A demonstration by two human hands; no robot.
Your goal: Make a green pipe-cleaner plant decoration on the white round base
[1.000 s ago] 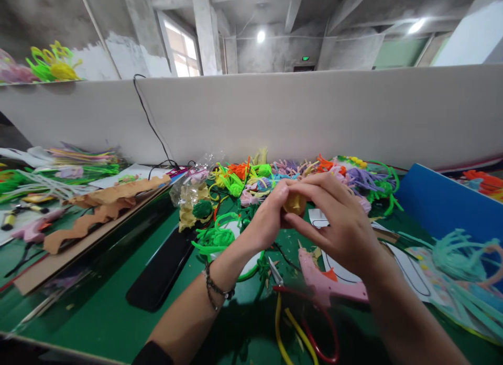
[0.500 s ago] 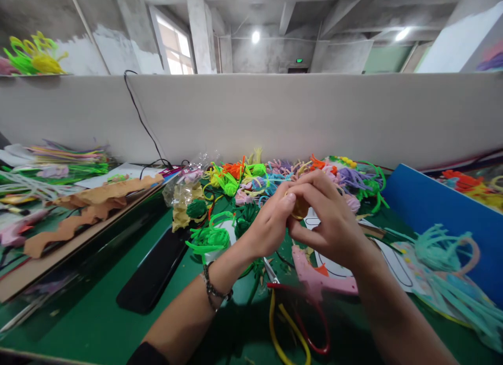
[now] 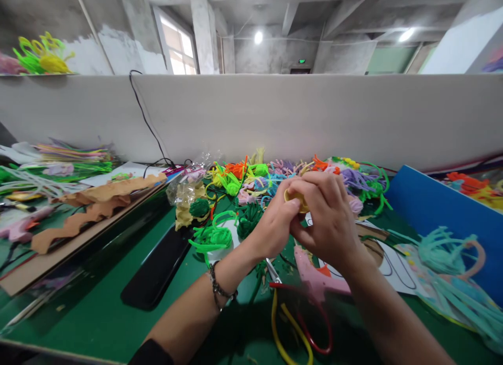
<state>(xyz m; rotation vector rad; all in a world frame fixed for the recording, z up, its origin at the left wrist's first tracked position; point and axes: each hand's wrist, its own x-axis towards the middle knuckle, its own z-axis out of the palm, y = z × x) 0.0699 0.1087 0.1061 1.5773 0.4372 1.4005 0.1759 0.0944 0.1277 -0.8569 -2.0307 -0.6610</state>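
Note:
My left hand point(image 3: 273, 226) and my right hand point(image 3: 328, 221) meet above the green table point(image 3: 106, 323), both pinching a small yellow fuzzy piece point(image 3: 297, 199) between fingertips. Most of the piece is hidden by my fingers. Below my hands lie a pink glue gun point(image 3: 314, 276) and scissors with red and yellow handles point(image 3: 291, 323). A heap of coloured pipe-cleaner shapes point(image 3: 275, 179) spreads just behind my hands.
A black flat object point(image 3: 157, 270) lies left of my forearm. Brown wavy strips on cardboard point(image 3: 94, 202) sit at the left. A blue board point(image 3: 440, 213) and teal pipe cleaners point(image 3: 451, 260) are at the right. A white partition wall point(image 3: 275, 113) closes the back.
My hands stay together on the yellow piece; the fingers have shifted slightly around it and the view has moved a little.

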